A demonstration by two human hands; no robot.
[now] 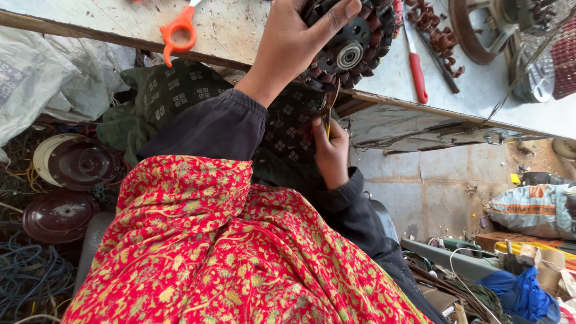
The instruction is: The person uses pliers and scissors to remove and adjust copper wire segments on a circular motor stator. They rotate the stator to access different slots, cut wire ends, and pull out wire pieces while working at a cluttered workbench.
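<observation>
The round motor part (pixel 351 45), ringed with copper wire coils, sits at the table (pixel 240 27) edge. The left hand (pixel 294 42) holds it from above, fingers (pixel 336 18) spread over its black middle. Just below it, the right hand (pixel 330 153) is closed on a thin tool (pixel 328 117) pointing up at the coils. Orange scissors (pixel 179 31) lie well off to the left.

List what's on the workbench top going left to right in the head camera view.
Orange-handled scissors → left hand gripping the motor stator → red-handled tool → loose copper coils → round metal ring.
</observation>
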